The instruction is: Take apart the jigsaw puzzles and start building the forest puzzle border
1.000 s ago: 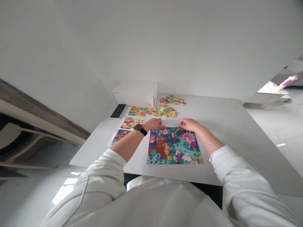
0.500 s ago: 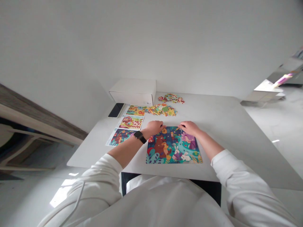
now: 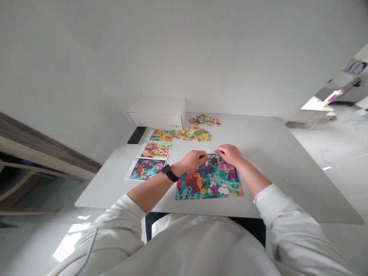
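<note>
The flat rectangular puzzle picture (image 3: 208,183), a dark teal forest scene with a brown bear and white rabbits, lies face up on the smooth white table (image 3: 273,161), close to its near edge. Over the last second it has kept much the same place, while the left hand (image 3: 196,158) has slid inward from the far edge, so that it now covers the upper left part of the scene and its fingers come nearer to the right hand. The right hand (image 3: 230,154) stays by the far edge at the right, above the purple bird. That shift seems to bring the handling together on the upper middle of the picture. Both hands have their fingers curled and drawn in; whether either pinches a piece, I cannot tell. A black wristwatch (image 3: 170,173) sits on the left wrist. Beyond the hands is a loose yellow-green heap of cardboard pieces (image 3: 193,133), with a red-and-cream heap of pieces (image 3: 204,119) behind it. To the left lies a white paper sheet with three coloured pictures (image 3: 156,150), the nearest resembling the forest scene. Past it are a black-screened phone (image 3: 137,135) and a closed white cardboard box (image 3: 155,119) by the wall.
</note>
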Tool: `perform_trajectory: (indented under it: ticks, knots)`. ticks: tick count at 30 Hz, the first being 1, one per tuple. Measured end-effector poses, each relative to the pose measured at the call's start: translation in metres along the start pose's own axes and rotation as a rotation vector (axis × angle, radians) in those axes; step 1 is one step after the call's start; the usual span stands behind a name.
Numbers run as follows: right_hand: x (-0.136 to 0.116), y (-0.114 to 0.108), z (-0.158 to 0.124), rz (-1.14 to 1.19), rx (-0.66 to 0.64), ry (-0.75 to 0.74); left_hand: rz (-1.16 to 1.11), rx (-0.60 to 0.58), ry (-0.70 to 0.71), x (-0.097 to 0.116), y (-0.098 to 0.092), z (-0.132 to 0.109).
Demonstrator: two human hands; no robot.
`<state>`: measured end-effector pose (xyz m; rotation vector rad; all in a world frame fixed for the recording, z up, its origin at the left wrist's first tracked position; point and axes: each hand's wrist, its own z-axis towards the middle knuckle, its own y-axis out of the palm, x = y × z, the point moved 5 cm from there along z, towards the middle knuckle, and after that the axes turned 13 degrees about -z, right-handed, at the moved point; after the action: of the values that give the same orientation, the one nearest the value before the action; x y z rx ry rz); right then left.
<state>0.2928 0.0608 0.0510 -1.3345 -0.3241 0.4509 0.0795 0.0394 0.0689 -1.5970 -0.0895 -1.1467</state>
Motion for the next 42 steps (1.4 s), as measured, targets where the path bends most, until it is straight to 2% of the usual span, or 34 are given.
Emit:
perform_trajectory:
  ticks: [3, 6, 10, 12, 15, 18, 24, 27, 29, 31, 33, 36, 42]
  knots:
    - [0.0, 0.002, 0.0, 0.024, 0.001, 0.01, 0.126, -0.059, 0.059, 0.007, 0.031, -0.009]
    - [0.015, 0.005, 0.001, 0.058, 0.029, 0.127, 0.247, -0.033, 0.085, 0.006, 0.044, -0.013]
    - [0.03, 0.015, 0.0, 0.109, -0.085, 0.16, 0.325, 0.065, -0.024, -0.009, 0.029, -0.009]
    - [0.031, 0.014, -0.001, 0.141, -0.102, 0.12, 0.321, 0.052, -0.08, -0.02, 0.02, -0.006]
    - [0.03, 0.002, 0.0, 0.19, -0.025, 0.043, 0.274, -0.026, -0.097, -0.035, 0.009, 0.0]
    - [0.032, -0.011, 0.002, 0.261, 0.089, 0.062, 0.276, -0.059, -0.11, -0.044, 0.002, 0.004]
    - [0.027, 0.002, 0.006, 0.267, -0.022, -0.011, 0.34, -0.147, -0.102, -0.041, 0.0, 0.014]
    - [0.026, 0.006, 0.004, 0.367, 0.028, 0.096, 0.316, -0.166, -0.138, -0.039, -0.004, 0.023]
    - [0.017, 0.012, 0.003, 0.427, -0.016, 0.102, 0.28, -0.181, -0.189, -0.041, -0.007, 0.03]
    - [0.002, 0.016, 0.003, 0.396, -0.065, 0.0, 0.239, -0.202, -0.216, -0.044, -0.009, 0.036]
    - [-0.011, 0.017, 0.006, 0.292, -0.041, -0.072, 0.2, -0.238, -0.205, -0.045, -0.009, 0.04]
    - [-0.018, 0.022, 0.015, 0.123, -0.044, -0.021, 0.134, -0.249, -0.163, -0.044, -0.011, 0.04]
    - [-0.028, 0.039, 0.042, -0.023, -0.281, -0.015, -0.065, -0.114, -0.123, -0.037, -0.026, 0.026]
